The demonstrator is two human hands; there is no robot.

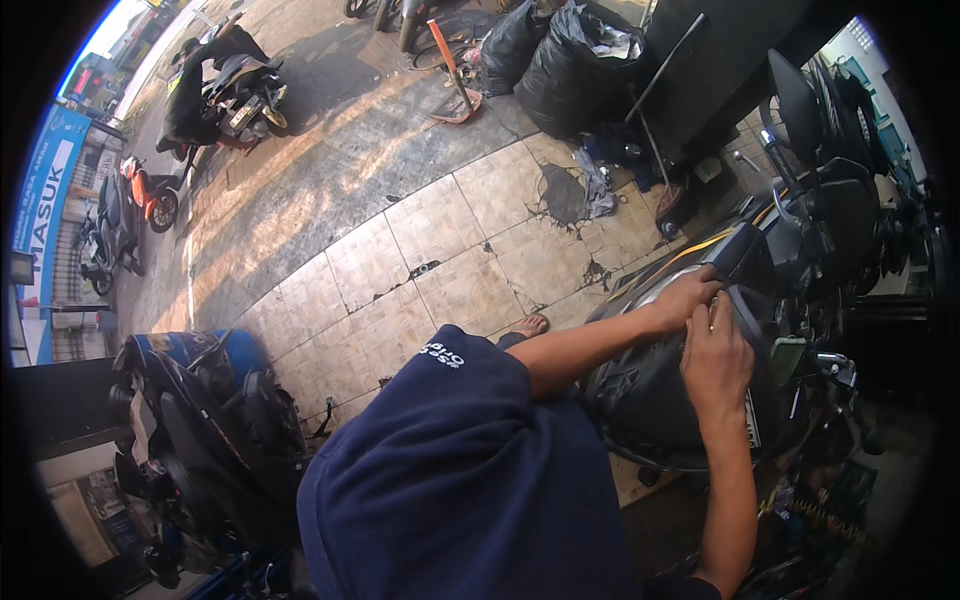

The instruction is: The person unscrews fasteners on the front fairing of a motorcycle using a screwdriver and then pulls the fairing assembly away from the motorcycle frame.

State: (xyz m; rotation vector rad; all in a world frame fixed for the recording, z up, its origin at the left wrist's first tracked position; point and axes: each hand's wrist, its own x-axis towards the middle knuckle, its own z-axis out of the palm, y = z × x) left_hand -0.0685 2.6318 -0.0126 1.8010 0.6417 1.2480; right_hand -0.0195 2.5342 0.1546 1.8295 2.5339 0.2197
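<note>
My left hand [684, 298] reaches in from the left, its fingers bent down onto the upper edge of a black motorcycle body panel [652, 397]. Right beside it is my right hand [718, 360], coming up from below, with a ring on one finger and its fingertips close to those of the left. Both sets of fingertips meet at the panel's edge near a yellow stripe [694, 246]. Whatever lies between them is hidden by the fingers. A mirror [786, 202] and handlebar parts are beyond the hands.
A phone-like green-edged object [787, 360] lies right of my hands. Black rubbish bags [577, 71] and a long-handled dustpan [457, 105] stand ahead on cracked tiles [450, 277]. Motorcycle parts and a blue drum [244, 352] are at left; another person [187, 105] bends beside a parked scooter.
</note>
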